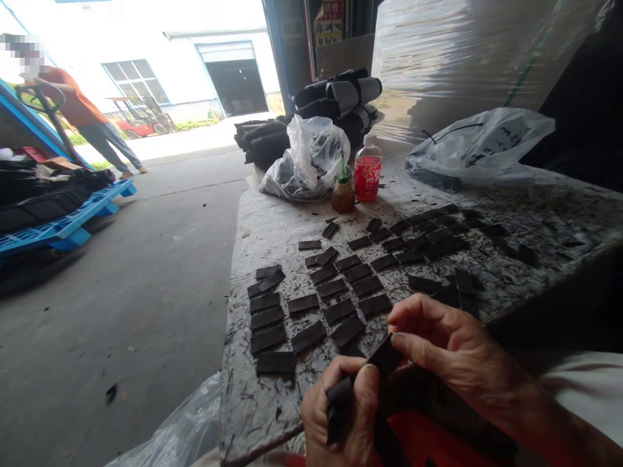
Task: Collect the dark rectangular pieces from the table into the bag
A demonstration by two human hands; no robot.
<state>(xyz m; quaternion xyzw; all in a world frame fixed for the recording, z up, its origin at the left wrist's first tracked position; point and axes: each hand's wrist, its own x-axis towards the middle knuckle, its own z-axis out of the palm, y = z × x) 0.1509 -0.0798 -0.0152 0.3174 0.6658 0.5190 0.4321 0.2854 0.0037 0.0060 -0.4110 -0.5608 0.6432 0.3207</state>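
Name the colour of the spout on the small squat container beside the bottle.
The spout is green, best seen in the head view.

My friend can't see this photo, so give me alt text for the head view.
A bare left hand and right hand hold a narrow black fabric-like strip at a littered grey table. Small black rectangular pieces lie in uneven rows; behind them stand a brown green-spouted bottle and a red-labelled clear bottle.

"防栓" on red poster [329,23] — bottle [368,174], bag [479,146] lettering unclear
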